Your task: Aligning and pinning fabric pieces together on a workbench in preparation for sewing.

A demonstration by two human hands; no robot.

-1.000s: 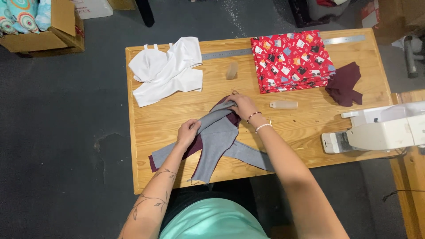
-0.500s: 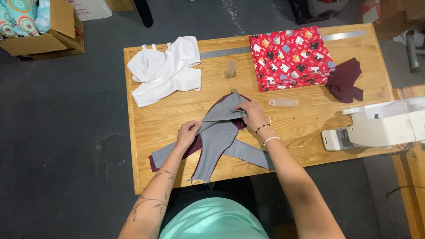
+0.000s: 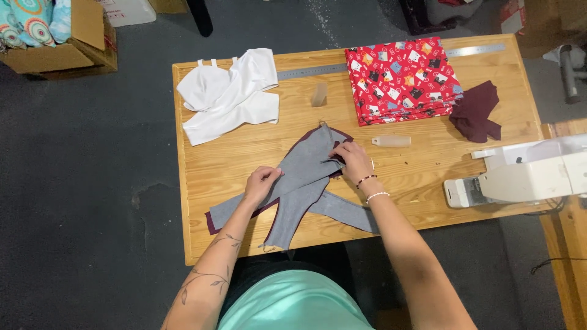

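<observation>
left hand (image 3: 262, 183): laid palm down, fingers curled, on the left edge of the grey fabric piece (image 3: 299, 183).
right hand (image 3: 351, 162): fingertips pinched at its right edge, wrist bent.

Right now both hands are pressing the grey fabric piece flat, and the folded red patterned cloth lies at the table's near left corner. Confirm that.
Not quite. The head view shows the folded red patterned cloth at the far right of the table. Both the left hand and right hand do rest on the grey fabric piece.

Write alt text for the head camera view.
Both hands, left hand and right hand, press on grey fabric pieces on a wooden table. White garment, red patterned fabric and sewing machine lie around.
</observation>
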